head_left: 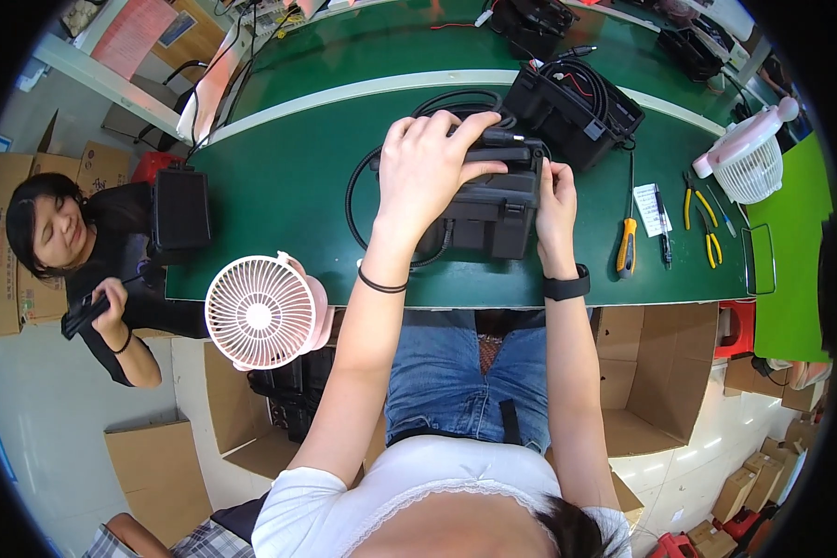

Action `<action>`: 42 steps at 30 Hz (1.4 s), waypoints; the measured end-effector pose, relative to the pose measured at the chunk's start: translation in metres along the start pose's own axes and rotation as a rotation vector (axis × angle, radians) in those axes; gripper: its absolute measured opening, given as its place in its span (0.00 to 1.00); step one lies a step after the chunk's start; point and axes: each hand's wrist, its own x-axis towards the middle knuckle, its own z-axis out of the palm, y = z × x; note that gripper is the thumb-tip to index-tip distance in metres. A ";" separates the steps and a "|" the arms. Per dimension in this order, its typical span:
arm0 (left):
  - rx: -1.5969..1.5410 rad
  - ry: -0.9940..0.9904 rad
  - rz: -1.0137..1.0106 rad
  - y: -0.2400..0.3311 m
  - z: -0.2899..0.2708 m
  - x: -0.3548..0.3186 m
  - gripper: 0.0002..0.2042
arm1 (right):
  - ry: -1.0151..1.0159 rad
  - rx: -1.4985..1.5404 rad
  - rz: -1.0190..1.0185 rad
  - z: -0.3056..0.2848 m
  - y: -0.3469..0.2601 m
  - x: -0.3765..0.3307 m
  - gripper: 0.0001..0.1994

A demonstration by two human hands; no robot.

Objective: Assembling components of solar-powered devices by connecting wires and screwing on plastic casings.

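A black plastic case [493, 209] with latches on its near side stands on the green table in front of me. A black cable [355, 200] loops out around its left side, and more cable is coiled at its top. My left hand [428, 167] grips the top left of the case, thumb and forefinger on either side of a short plug end [504, 138]. What its other fingers touch is hidden. My right hand [556, 200] is closed against the right side of the case near its upper corner; the fingertips are partly hidden.
Behind stands an open black case [577, 112] holding coiled cable. To the right lie a screwdriver [628, 246], a pen [663, 228], yellow-handled pliers [711, 244] and a white fan [753, 158]. A pink fan [260, 312] is at the left table edge, near a seated co-worker [84, 232].
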 end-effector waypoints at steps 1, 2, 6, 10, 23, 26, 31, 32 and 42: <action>0.053 -0.005 -0.039 -0.001 0.002 0.000 0.27 | -0.041 -0.030 -0.030 0.000 -0.004 0.003 0.14; 0.057 -0.002 -0.041 -0.001 0.002 -0.001 0.27 | -0.082 -0.062 -0.019 -0.004 -0.009 0.003 0.13; 0.120 -0.003 -0.109 -0.003 0.005 0.000 0.26 | -0.089 -0.231 -0.210 -0.037 -0.027 -0.015 0.13; 0.180 0.024 -0.238 -0.025 0.019 0.008 0.25 | 0.228 -1.087 -0.689 -0.105 -0.031 -0.033 0.13; 0.111 -0.282 -0.462 -0.074 0.037 0.003 0.25 | 0.312 -0.220 -0.269 -0.125 0.002 -0.097 0.18; 0.126 -0.305 -0.476 -0.073 0.035 0.004 0.25 | 0.066 -0.466 -0.532 -0.100 -0.012 -0.130 0.18; 0.132 -0.307 -0.465 -0.073 0.034 0.004 0.25 | -0.174 -0.662 -0.621 -0.058 -0.052 -0.144 0.17; 0.137 -0.314 -0.467 -0.072 0.033 0.005 0.26 | -0.167 -0.662 -0.617 -0.055 -0.053 -0.143 0.17; 0.140 -0.295 -0.459 -0.073 0.035 0.003 0.25 | -0.135 -0.795 -0.744 -0.046 -0.057 -0.143 0.15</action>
